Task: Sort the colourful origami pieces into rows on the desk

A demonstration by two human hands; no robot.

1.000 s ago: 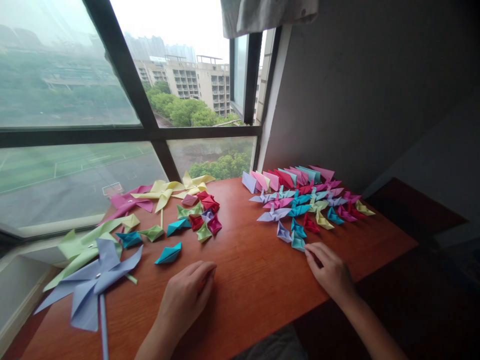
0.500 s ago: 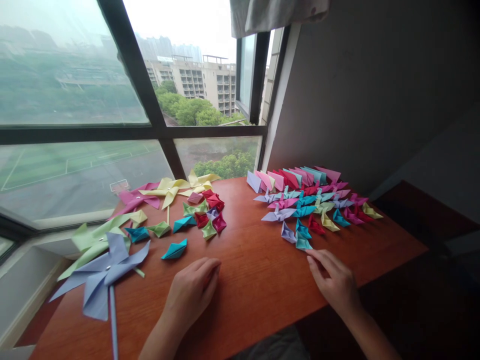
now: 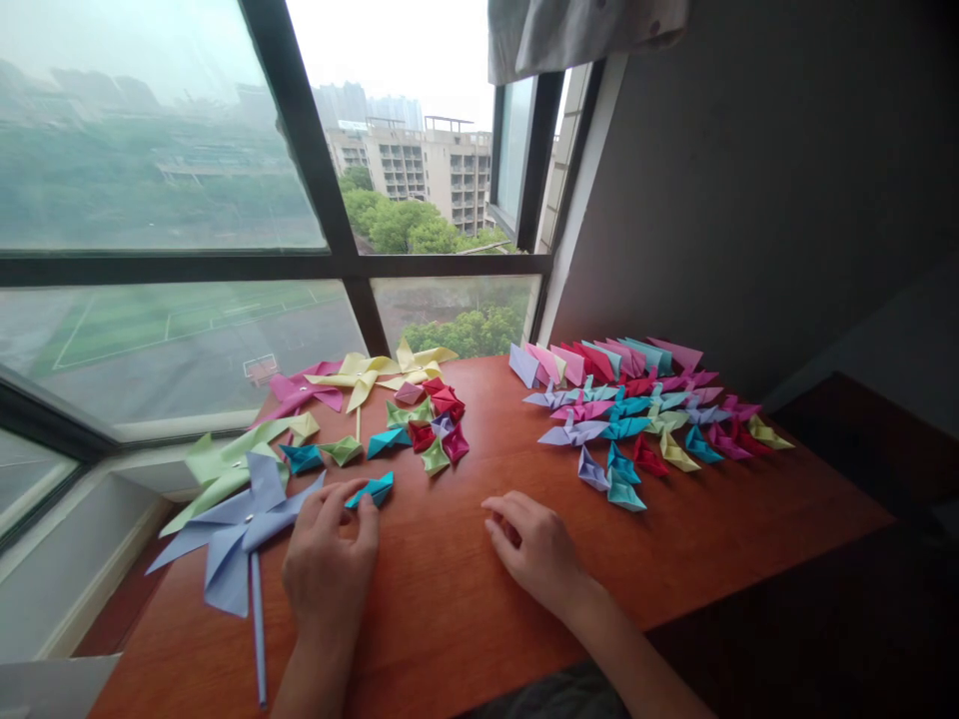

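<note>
My left hand (image 3: 330, 544) has its thumb and fingertips closed on a blue paper boat (image 3: 375, 490) resting on the wooden table. Part of the boat is hidden behind the fingers. To the right, my right hand (image 3: 535, 547) hovers low over the table with its fingers curled in and nothing visible in them. A lavender paper pinwheel (image 3: 251, 524) lies just left of my left hand. Beyond my right hand, a teal paper boat (image 3: 624, 493) is at the near end of the rows, with a lavender boat (image 3: 592, 469) beside it.
Several folded boats lie behind my left hand, among them a green boat (image 3: 435, 457). Paper pinwheels, one pale green (image 3: 225, 464), line the window side. Rows of paper cranes (image 3: 575, 431) and boats cover the table's (image 3: 479, 609) far right, near the wall.
My left hand has moved forward and left onto the blue boat. My right hand has let go of the teal boat and moved left. The view has turned slightly left.
</note>
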